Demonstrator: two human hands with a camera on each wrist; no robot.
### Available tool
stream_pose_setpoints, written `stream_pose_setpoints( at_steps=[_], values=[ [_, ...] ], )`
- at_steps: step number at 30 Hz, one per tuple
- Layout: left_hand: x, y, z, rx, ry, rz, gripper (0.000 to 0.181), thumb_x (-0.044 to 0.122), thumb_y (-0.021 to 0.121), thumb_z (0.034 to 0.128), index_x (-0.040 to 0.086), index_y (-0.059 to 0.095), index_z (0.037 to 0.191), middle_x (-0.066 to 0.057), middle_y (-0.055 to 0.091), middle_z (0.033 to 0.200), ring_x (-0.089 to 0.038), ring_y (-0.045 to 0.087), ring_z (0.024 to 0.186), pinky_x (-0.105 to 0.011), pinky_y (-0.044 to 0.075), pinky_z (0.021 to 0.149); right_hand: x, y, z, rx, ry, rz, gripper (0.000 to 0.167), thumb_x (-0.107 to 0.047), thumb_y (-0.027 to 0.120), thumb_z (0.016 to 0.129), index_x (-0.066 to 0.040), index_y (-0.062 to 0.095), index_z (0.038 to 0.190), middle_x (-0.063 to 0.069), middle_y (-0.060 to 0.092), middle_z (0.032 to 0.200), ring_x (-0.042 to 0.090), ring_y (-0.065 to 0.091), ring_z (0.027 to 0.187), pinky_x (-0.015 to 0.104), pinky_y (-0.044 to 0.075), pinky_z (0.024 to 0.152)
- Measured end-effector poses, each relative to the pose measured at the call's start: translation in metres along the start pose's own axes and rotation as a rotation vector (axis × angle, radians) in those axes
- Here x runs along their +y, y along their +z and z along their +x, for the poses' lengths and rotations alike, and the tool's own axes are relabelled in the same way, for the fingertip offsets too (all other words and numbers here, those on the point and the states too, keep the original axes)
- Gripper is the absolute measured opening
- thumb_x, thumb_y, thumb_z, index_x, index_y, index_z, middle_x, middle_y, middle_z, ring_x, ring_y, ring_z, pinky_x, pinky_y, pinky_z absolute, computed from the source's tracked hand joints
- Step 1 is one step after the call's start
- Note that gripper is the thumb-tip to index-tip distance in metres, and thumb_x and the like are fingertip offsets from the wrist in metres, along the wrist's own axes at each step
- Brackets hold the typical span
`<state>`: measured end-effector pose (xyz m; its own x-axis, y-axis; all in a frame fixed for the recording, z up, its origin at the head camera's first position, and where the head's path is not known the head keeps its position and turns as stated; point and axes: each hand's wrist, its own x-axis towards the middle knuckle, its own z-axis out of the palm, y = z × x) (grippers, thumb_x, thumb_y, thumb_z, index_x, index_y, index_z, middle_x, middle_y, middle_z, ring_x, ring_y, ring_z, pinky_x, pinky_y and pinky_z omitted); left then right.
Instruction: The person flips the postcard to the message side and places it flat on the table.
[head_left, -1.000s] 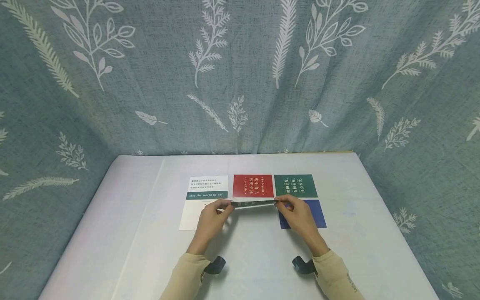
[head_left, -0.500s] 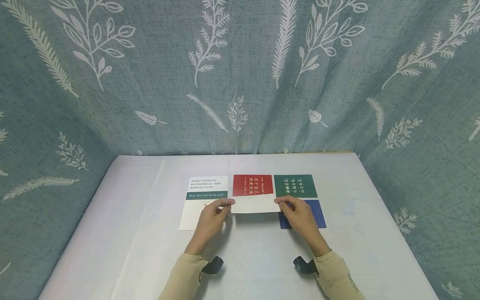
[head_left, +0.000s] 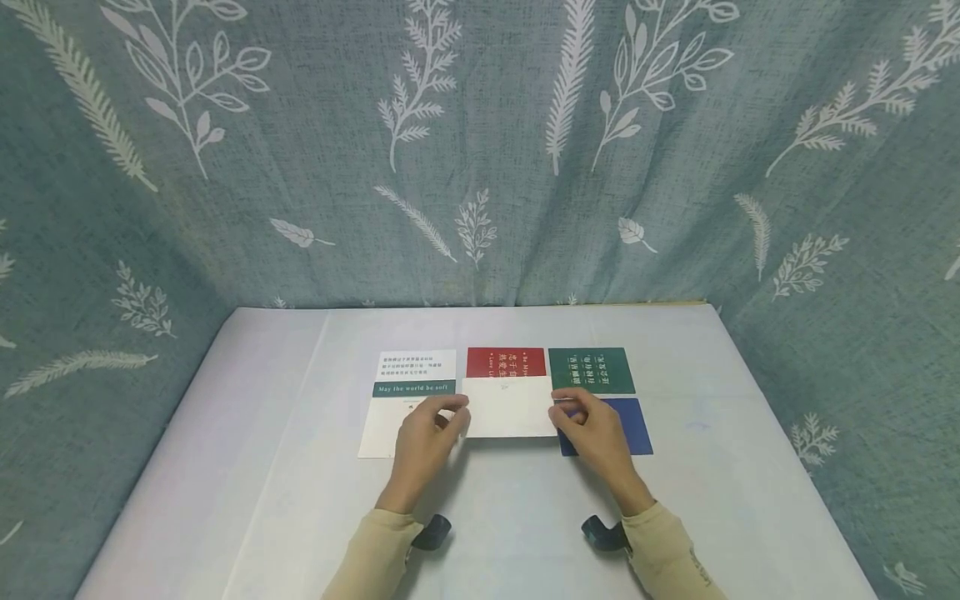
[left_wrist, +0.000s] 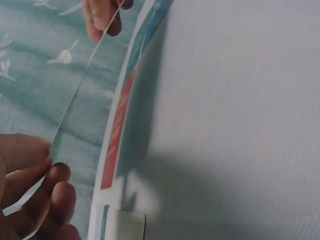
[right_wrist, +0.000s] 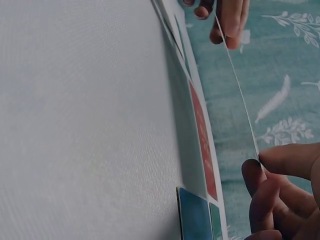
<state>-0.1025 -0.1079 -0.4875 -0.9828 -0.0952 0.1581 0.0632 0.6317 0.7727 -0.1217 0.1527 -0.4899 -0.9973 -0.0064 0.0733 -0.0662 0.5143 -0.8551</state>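
A pale card (head_left: pixel 510 407) is held up above the table by its two short ends, its light face towards the head view. My left hand (head_left: pixel 427 446) pinches its left end between thumb and fingertips; my right hand (head_left: pixel 598 442) pinches the right end. Both wrist views show the card edge-on as a thin line, raised off the tabletop. Behind it lies a red card (head_left: pixel 495 362), its lower part covered in the head view. The blue card (head_left: pixel 632 423) is partly behind my right hand, and a cream card (head_left: pixel 381 429) is partly behind my left.
A green card (head_left: pixel 592 371) lies right of the red one, and a white card with a green band (head_left: pixel 416 365) lies to its left. The white table (head_left: pixel 510 533) ends at a leaf-patterned teal curtain (head_left: pixel 322 167). Dark devices protrude near both wrists.
The held card has turned from its dark printed side, seen nearly edge-on, to its pale side, which now shows broadly and covers more of the red card. Both hands have stayed nearly in place.
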Motion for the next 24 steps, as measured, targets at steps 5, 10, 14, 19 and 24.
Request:
stream_pose_setpoints(
  at_steps=[5,10,14,19,24],
  values=[
    [0.002,0.0008,0.0001,0.047,-0.003,0.013,0.029,0.018,0.074,0.0904,0.014,0.072,0.119,0.003,0.072,0.097,-0.008,0.062,0.072,-0.027,0.049,0.06,-0.0007,0.0023,-0.0007,0.009,0.005,-0.006,0.029,-0.02,0.077,0.09,-0.017,0.072,0.119,0.0,0.076,0.096,0.014,0.057,0.07,0.025,0.042,0.06],
    [0.0028,0.002,-0.0002,0.072,-0.012,0.023,0.036,0.017,0.076,0.0882,0.013,0.07,0.123,0.003,0.073,0.094,-0.009,0.062,0.067,-0.028,0.047,0.056,-0.0026,0.0028,-0.0021,0.02,0.004,-0.02,0.03,-0.02,0.076,0.09,-0.017,0.072,0.119,-0.001,0.076,0.094,0.014,0.057,0.069,0.025,0.041,0.06],
    [0.0033,0.0032,-0.0012,0.063,-0.045,0.039,0.034,0.02,0.075,0.0885,0.013,0.072,0.121,0.004,0.073,0.094,-0.008,0.063,0.07,-0.029,0.047,0.059,-0.0023,0.0024,-0.0031,0.015,0.004,-0.025,0.03,-0.021,0.076,0.09,-0.016,0.072,0.119,0.0,0.076,0.095,0.013,0.057,0.07,0.025,0.041,0.061],
    [0.0029,0.0052,-0.002,0.049,-0.062,0.056,0.036,0.021,0.075,0.0888,0.013,0.071,0.123,0.006,0.072,0.095,-0.007,0.062,0.071,-0.029,0.047,0.061,-0.0016,0.0023,-0.0041,-0.004,0.012,-0.022,0.029,-0.021,0.074,0.091,-0.015,0.072,0.119,0.0,0.075,0.097,0.013,0.057,0.072,0.025,0.042,0.062],
    [0.0012,0.0074,-0.0034,0.054,-0.057,0.09,0.039,0.021,0.076,0.0878,0.011,0.07,0.126,0.005,0.071,0.094,-0.008,0.06,0.07,-0.028,0.046,0.059,-0.0005,0.0027,-0.0046,-0.023,0.017,-0.033,0.03,-0.02,0.073,0.091,-0.015,0.072,0.12,-0.001,0.074,0.095,0.014,0.056,0.072,0.026,0.042,0.062]
  ],
)
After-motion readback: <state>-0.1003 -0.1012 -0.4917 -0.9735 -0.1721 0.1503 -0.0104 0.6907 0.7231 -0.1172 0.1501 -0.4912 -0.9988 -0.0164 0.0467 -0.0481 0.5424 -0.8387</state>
